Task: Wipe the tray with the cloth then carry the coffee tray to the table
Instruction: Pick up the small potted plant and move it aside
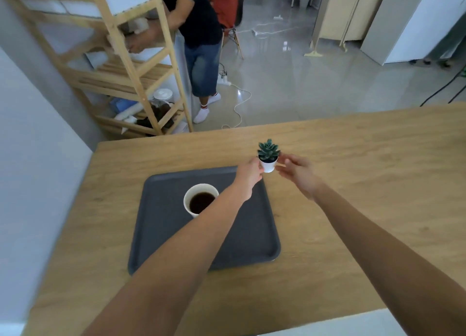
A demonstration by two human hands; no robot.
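Observation:
A dark grey tray (161,237) lies on the wooden table (353,184). A white cup of black coffee (200,200) stands on the tray's far left part. Just past the tray's far right corner is a small succulent in a white pot (268,156). My left hand (249,174) grips the pot from the left. My right hand (297,170) touches it from the right with fingers spread. I cannot tell whether the pot rests on the table or is lifted. No cloth is in view.
A wooden shelf rack (131,65) stands beyond the table's far left corner. A person (199,40) stands beside it, reaching into a shelf. Cables and a power strip (224,81) lie on the glossy floor. White cabinets (403,25) stand at the far right.

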